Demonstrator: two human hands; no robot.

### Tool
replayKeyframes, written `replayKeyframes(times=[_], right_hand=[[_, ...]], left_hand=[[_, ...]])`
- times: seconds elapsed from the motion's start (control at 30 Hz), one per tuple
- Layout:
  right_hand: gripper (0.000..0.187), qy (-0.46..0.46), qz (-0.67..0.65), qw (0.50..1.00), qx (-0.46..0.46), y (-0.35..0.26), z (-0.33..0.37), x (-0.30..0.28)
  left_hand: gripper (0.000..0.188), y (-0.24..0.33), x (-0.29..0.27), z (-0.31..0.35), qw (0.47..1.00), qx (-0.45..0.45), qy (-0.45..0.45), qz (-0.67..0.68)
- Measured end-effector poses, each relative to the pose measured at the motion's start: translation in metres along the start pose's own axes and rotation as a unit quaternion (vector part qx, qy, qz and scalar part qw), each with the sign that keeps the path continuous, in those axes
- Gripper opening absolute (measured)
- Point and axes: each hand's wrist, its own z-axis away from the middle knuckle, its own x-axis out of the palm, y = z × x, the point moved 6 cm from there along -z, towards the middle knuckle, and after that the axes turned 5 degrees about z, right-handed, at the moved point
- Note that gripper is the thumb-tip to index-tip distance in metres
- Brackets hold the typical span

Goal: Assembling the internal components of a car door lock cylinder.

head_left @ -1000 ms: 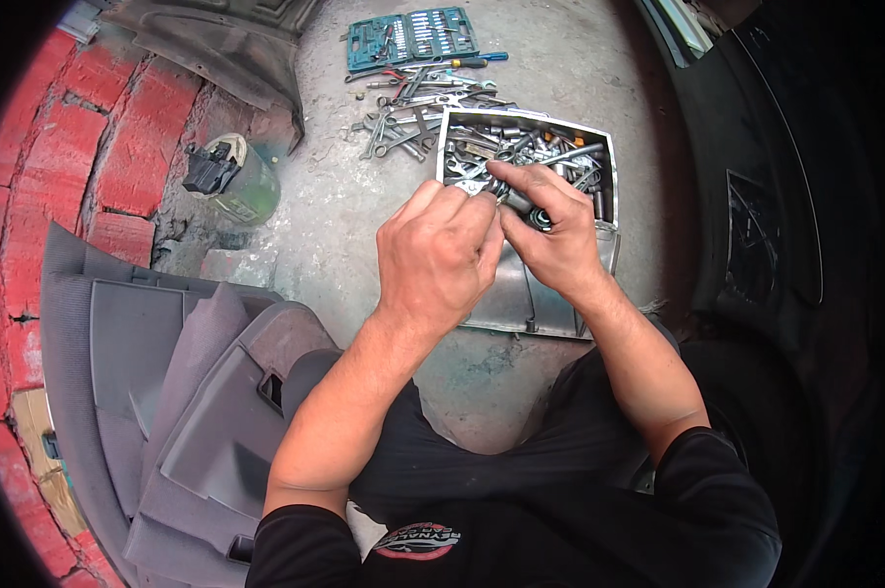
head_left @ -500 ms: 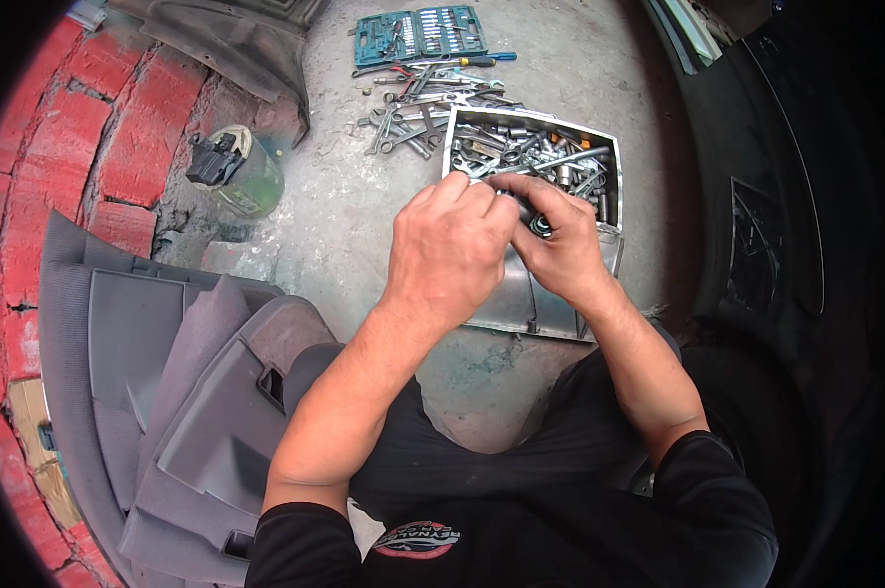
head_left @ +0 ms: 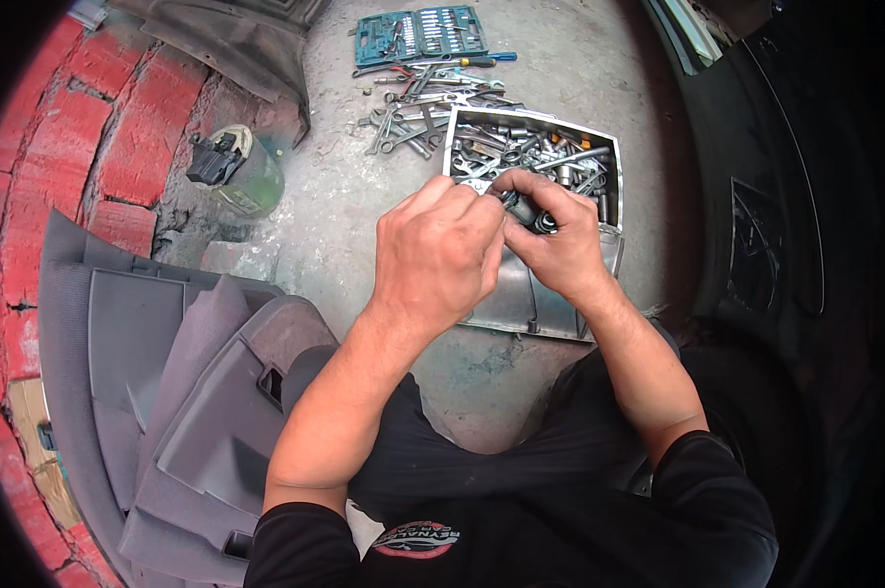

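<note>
Right, fingers first: right hand (head_left: 565,230) has thumb and index finger clamped round a dark cylindrical part (head_left: 523,212), its ring-like end showing between them. Left hand (head_left: 438,245) is curled, fingers together, knuckles up; its tips are hidden, so can't tell if they pinch anything. It sits right beside the part's left end.

Change vs half a second ago: left hand has shifted slightly left and rolled a bit, opening a gap. More of the part shows now. For the handling in hand, reads as the right hand bearing the piece while the left works at or around that end; what it's doing there isn't visible.

Part is over the near side of the metal toolbox (head_left: 618,186), which is packed with loose sockets and wrenches (head_left: 560,162). Open lid (head_left: 536,299) lies on the near side, below the hands. Box hasn't moved.

Further out: wrench pile (head_left: 398,137) on the floor, far left of the box; teal socket case (head_left: 369,41) open beyond it. Bucket (head_left: 256,186) to the left, grey door panels (head_left: 237,431) near left, red brick wall (head_left: 46,186) at far left.
</note>
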Motion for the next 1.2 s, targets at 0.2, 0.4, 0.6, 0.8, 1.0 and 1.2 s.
replayKeyframes(times=[0.2,0.4,0.6,0.8,1.0,1.2], right_hand=[[0.035,0.0,0.012,1.0,-0.018,-0.004,0.0,0.001],[0.037,0.001,0.001,1.0,-0.025,-0.003,0.0,0.001],[0.031,-0.063,-0.308,0.903,0.293,0.016,0.003,0.004],[0.045,-0.075,-0.601,0.714,0.352,0.028,0.008,0.019],[0.036,-0.098,-0.668,0.661,0.328,0.026,0.009,0.021],[0.033,-0.117,-0.688,0.646,0.31,0.022,0.006,0.026]], left_hand=[[0.008,-0.003,0.005,0.002,1.0,-0.003,0.001,0.001],[0.006,-0.011,0.012,0.004,0.997,-0.07,0.001,0.044],[0.016,-0.023,0.004,0.008,0.892,-0.321,-0.018,0.317],[0.005,-0.023,-0.006,0.0,0.964,-0.176,0.074,0.184],[0.004,-0.014,-0.009,-0.003,0.985,-0.101,0.073,0.12],[0.005,-0.006,-0.004,-0.001,0.992,-0.061,0.051,0.095]])
